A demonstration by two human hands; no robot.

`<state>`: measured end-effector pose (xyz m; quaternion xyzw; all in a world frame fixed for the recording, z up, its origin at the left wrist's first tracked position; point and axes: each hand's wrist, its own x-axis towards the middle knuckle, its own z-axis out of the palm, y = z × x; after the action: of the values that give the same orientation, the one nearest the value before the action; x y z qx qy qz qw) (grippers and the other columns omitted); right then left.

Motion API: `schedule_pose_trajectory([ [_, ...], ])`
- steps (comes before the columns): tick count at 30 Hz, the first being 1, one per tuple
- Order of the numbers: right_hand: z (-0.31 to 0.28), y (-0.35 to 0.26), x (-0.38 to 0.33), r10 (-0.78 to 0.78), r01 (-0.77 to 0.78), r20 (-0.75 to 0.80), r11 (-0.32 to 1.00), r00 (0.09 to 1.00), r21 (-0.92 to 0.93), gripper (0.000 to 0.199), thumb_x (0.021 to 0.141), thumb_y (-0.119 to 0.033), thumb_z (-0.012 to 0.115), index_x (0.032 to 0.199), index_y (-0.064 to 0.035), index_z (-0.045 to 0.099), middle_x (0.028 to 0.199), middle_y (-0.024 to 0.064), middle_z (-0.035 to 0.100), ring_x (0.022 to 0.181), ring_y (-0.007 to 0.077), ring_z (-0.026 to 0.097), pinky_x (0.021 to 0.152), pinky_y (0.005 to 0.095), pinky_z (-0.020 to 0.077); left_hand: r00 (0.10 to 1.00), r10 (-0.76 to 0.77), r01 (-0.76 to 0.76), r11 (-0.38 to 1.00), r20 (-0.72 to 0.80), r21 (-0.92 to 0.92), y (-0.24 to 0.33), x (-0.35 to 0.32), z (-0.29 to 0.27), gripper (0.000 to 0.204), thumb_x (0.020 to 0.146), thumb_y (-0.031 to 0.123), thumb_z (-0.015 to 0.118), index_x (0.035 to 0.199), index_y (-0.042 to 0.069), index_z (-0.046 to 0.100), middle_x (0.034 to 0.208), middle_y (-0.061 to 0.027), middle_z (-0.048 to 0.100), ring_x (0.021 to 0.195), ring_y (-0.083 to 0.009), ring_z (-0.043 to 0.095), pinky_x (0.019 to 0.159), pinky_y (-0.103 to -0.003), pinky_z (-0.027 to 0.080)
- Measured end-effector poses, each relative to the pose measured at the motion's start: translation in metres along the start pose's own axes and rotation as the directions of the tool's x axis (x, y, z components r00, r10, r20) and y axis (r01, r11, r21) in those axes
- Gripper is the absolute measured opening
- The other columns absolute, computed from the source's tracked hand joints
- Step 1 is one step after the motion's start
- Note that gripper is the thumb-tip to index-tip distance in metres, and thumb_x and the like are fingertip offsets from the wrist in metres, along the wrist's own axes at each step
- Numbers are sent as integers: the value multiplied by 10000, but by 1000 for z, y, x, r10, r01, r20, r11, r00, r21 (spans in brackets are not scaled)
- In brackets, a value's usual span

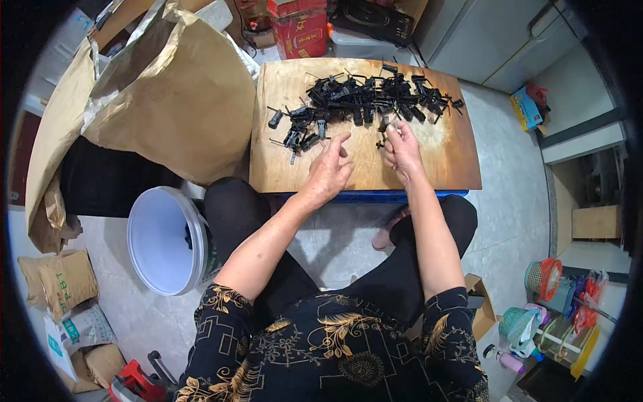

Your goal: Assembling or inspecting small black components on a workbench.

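Observation:
My right hand [404,149] is closed in a pinch over the wooden board, its thumb and index finger on a small black plastic part [384,124]. Below those fingertips more small dark bits [380,143] show against the wood; whether they join the held part I cannot tell. To the left, my left hand [329,167] hovers over the board's near half, fingers partly bent and apart, with nothing clearly held. Just beyond both hands spreads a heap of black plastic parts [341,97] with thin protruding stems. A few loose pieces [275,119] lie at its left end.
The wooden board [368,164] stands before my knees. A big brown paper sack [174,100] leans at its left edge. Beside my left leg is a white bucket [164,234] with something dark inside. Behind the board stand a red box [298,33] and a clear tub [368,47].

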<state>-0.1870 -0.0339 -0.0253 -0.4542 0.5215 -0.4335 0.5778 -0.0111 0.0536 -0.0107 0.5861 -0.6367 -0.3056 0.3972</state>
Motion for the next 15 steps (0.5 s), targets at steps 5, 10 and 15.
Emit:
schedule_pose_trajectory([
  [5, 23, -26, -53, 214, -384, 436, 854, 874, 351, 99, 934, -244, 496, 972, -176, 435, 568, -47, 384, 387, 32, 280, 352, 179, 240, 986, 154, -166, 962, 71, 219, 11, -1, -4, 817, 680, 69, 682, 1362, 162, 241, 1110, -167, 426, 836, -368, 572, 680, -428, 506],
  [10, 27, -21, -56, 229, -427, 519, 852, 823, 302, 120, 941, -261, 482, 935, -156, 424, 565, -42, 400, 375, 34, 268, 347, 190, 234, 972, 230, -235, 921, 52, 310, 10, -2, -10, 753, 686, 52, 668, 1338, 153, 304, 1088, -154, 452, 914, -322, 552, 702, -396, 496],
  [15, 31, -17, -59, 277, -465, 533, 847, 800, 258, 96, 950, -246, 459, 985, -157, 448, 578, -37, 421, 375, 31, 276, 352, 185, 241, 954, 270, -299, 893, 130, 336, 15, -2, -14, 577, 700, 39, 648, 1218, 144, 418, 947, -136, 505, 761, -347, 595, 605, -404, 513],
])
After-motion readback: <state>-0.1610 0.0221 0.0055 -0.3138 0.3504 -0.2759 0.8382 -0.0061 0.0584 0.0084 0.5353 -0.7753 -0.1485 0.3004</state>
